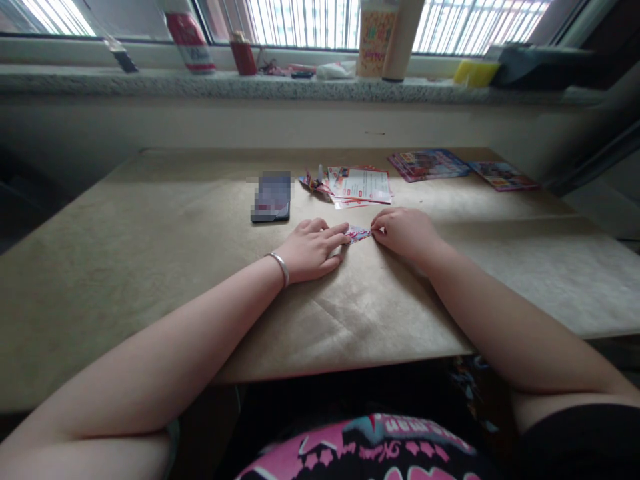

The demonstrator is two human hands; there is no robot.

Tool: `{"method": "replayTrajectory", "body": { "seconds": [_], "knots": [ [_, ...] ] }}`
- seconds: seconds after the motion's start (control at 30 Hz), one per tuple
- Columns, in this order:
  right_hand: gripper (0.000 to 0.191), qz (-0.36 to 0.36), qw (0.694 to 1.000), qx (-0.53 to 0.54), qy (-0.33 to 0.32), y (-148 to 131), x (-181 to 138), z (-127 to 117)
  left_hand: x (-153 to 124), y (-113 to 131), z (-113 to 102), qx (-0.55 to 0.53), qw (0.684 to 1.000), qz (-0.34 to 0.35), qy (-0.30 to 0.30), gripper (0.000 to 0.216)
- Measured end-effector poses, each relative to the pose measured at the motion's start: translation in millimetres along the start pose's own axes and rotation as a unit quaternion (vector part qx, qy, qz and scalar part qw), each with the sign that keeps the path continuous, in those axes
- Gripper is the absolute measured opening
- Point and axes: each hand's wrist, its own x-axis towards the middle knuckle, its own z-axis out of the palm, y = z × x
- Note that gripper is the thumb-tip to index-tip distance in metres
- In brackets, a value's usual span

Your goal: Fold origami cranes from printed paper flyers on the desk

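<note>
- Printed paper point(359, 233) lies on the desk point(150, 267), at twelve o'clock.
- Left hand point(315, 252) rests over its nine-o'clock end, fingers loosely spread.
- Right hand point(410, 233) pinches its three-o'clock tip between fingers.
- Phone point(273, 197) sits at ten o'clock from it.

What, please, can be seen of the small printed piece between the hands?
The printed piece looks like thin paper, pale bluish with pinkish-red markings too small to read. It lies on the table, its visible part narrowing toward the right hand, which pinches that end; the left hand covers the other end.
</note>
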Motion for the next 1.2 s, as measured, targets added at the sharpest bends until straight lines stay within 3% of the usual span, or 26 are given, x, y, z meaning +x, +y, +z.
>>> {"method": "replayTrajectory", "body": {
  "seconds": [0.17,0.27,0.4,0.6,0.83,1.07,1.2],
  "knots": [
    [0.023,-0.019,0.999,-0.017,0.027,-0.6,-1.8,-3.3,1.1,-1.9,1.6,-0.023,1.000,0.010,-0.007,0.043],
    [0.024,-0.072,0.994,0.041,0.074,-6.0,-0.2,1.4,2.8,-3.0,3.9,-0.034,0.999,0.016,-0.024,0.045],
    [0.026,-0.150,0.978,0.131,0.053,-14.0,2.7,12.1,3.7,-3.5,3.6,-0.059,0.997,0.002,-0.055,0.051],
    [0.025,-0.157,0.978,0.135,0.039,-16.5,4.1,15.7,0.2,-7.6,-3.2,-0.070,0.993,-0.007,-0.096,0.066],
    [0.020,-0.154,0.979,0.128,0.048,-19.1,5.6,15.7,-4.3,-10.7,-3.8,-0.030,0.992,-0.001,-0.120,0.070],
    [0.020,-0.135,0.980,0.139,0.041,-15.3,4.6,18.8,-13.1,-20.9,-15.1,-0.001,0.993,0.002,-0.114,0.067],
    [0.027,-0.166,0.974,0.147,0.036,-14.8,4.6,16.2,-18.6,-26.7,-21.8,0.024,0.997,0.007,-0.072,0.053]
  ]
}}
